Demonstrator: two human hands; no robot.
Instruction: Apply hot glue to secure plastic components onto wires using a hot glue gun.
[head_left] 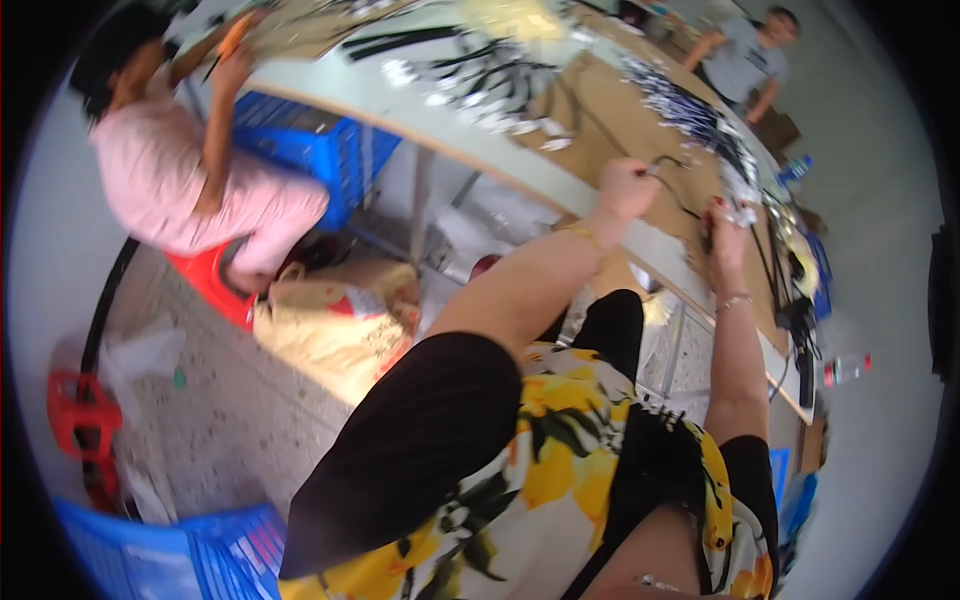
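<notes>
My left hand (630, 190) is over the cardboard sheet (622, 135) on the table, its fingertips pinched on a thin black cable (677, 198). One end of the cable curls up beyond those fingers; the other part bends toward my right hand (729, 230). That hand is closed at the cardboard's right part, beside a heap of dark cables with white ends (740, 185). What its fingertips grip is too small to make out. Farther left on the table lie black cables with white connectors (485, 90), spread in a fan.
At the left, another person in pink (170, 180) sits on a red stool (212, 285), holding an orange tool (235, 35). A blue crate (360, 160) and a brown sack (325, 330) stand between us. A second person (745, 62) is at the far side. A plastic bottle (848, 370) is at the right.
</notes>
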